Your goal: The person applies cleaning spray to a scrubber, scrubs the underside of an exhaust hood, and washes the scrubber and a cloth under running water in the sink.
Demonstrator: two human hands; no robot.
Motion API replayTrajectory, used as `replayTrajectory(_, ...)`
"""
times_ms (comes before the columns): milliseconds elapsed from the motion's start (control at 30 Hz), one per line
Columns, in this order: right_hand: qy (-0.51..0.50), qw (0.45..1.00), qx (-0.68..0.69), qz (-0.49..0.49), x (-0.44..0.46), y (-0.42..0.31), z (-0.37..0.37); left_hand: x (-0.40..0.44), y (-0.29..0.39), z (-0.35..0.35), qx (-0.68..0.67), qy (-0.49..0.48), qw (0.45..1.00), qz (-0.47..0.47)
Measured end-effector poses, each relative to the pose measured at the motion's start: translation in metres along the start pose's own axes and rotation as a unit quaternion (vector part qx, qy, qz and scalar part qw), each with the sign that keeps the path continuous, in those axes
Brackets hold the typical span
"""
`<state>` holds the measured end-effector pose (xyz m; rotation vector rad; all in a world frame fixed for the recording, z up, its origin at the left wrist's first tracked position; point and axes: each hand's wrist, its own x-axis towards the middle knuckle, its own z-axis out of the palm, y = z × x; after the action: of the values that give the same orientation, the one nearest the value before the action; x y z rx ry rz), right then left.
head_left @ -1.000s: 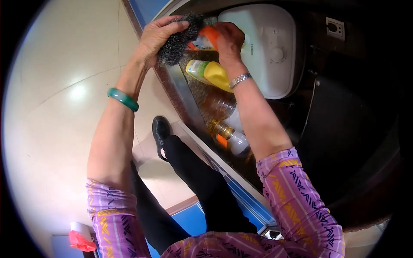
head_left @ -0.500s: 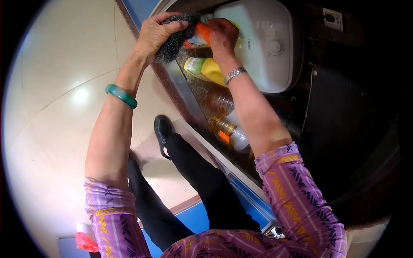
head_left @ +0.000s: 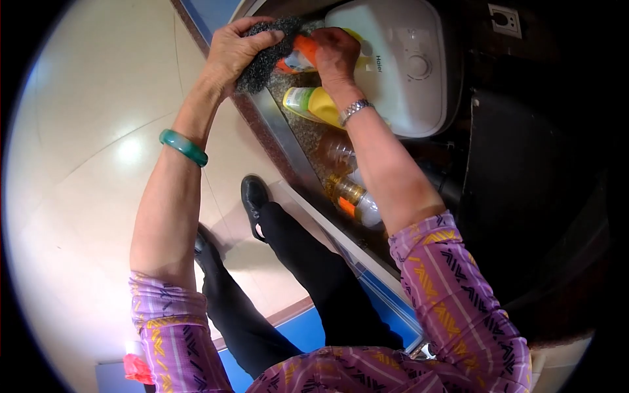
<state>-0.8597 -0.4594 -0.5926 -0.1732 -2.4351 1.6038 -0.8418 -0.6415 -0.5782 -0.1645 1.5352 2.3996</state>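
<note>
A dark wire scrubber (head_left: 263, 69) is sitting at the upper centre-left of the frame, its long axis slanting, one end pointing to the upper right, the other to the lower left. The left hand (head_left: 234, 51) is clamping it. Apart from that, the right hand (head_left: 337, 57) is curling at an orange container (head_left: 304, 48), its grip being hard to tell. Below, a yellow bottle (head_left: 322, 107) is lying aslant, its labelled end pointing left; a white heater (head_left: 393, 72) is filling the upper right-centre

Purple patterned sleeves (head_left: 452, 288), green bangle (head_left: 183, 149)
</note>
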Motion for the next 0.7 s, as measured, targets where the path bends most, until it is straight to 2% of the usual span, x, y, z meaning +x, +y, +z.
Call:
replayTrajectory(67, -0.009, 1.000, -0.018, 0.012, 0.000, 0.000, 0.000, -0.001, 0.001, 0.001, -0.004, 0.005, 1.000, -0.008)
replayTrajectory(133, 0.012, 0.997, 0.070, 0.018, 0.000, 0.001, 0.003, 0.000, 0.002, 0.001, -0.006, 0.002, 1.000, -0.008)
replayTrajectory(167, 0.013, 0.997, 0.070, 0.018, 0.001, 0.002, 0.003, 0.000, 0.002, 0.001, -0.010, 0.001, 1.000, -0.008)
replayTrajectory(333, 0.026, 0.999, -0.012, -0.019, 0.002, 0.006, 0.004, 0.001, -0.002, 0.001, 0.008, 0.001, 1.000, -0.003)
replayTrajectory(700, 0.038, 0.998, -0.032, -0.028, 0.004, 0.010, 0.006, 0.002, -0.003, 0.001, 0.049, 0.007, 0.999, 0.005)
